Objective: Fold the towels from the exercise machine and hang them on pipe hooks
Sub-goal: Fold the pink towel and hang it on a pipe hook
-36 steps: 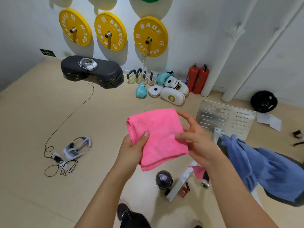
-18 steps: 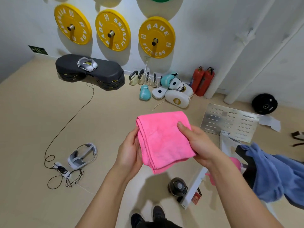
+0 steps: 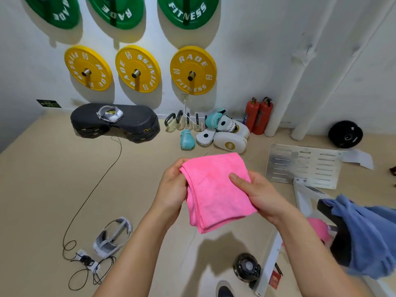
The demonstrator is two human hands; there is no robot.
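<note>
So right now the pink towel (image 3: 216,189) is folded into a small stack and held up in the air in front of the person, over the floor (image 3: 53,179). Left hand (image 3: 171,189) has its grip wrapped around the folded left edge, and the right hand (image 3: 257,194) pinches the right side with the thumb lying flat on top. Both grips look snug but not tight. Risk from here imo: the layers at the bottom corner are loose, so letting go with one hand to reach for a hook could let the fold slide open or drop the whole thing. I can't see any pipe hooks in view. Another blue towel (image 3: 364,232) is draped on the exercise machine (image 3: 304,194) at right, not yet folded.
</note>
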